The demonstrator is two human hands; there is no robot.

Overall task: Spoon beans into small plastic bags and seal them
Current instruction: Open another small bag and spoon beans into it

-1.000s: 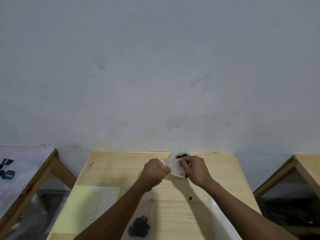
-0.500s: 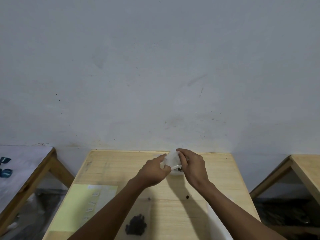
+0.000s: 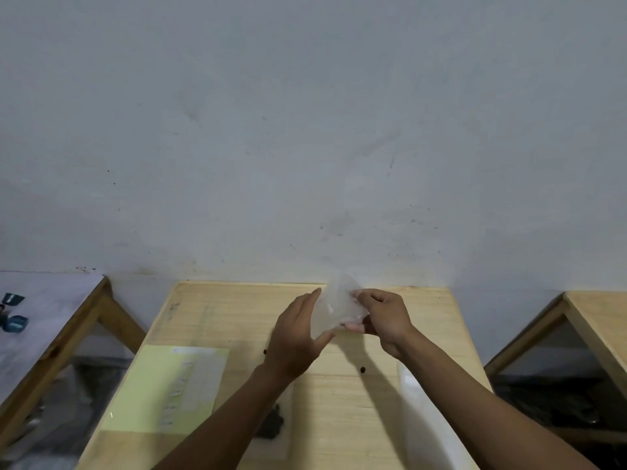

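Note:
A small clear plastic bag [image 3: 334, 305] is held up between both hands above the far part of the wooden table [image 3: 237, 307]. My left hand [image 3: 297, 337] holds its left side, fingers nearly straight along it and thumb under its lower corner. My right hand [image 3: 381, 318] pinches its right edge with curled fingers. The bag looks empty and blurred. A filled bag of dark beans [image 3: 271, 424] lies flat on the table under my left forearm, partly hidden. Two loose beans [image 3: 363, 370] lie on the wood.
A yellow sheet [image 3: 149, 391] with clear bags on it lies at the table's left. A white container [image 3: 424, 422] sits under my right forearm. Other tables stand at left [image 3: 51, 351] and right [image 3: 597, 320]; blue objects [image 3: 13, 323] lie on the left one. A wall is just behind.
The bag has been lifted and spread wider between the hands. My left hand went from curled fingers to nearly straight ones. The bowl of beans seen behind the bag a second ago is now hidden.

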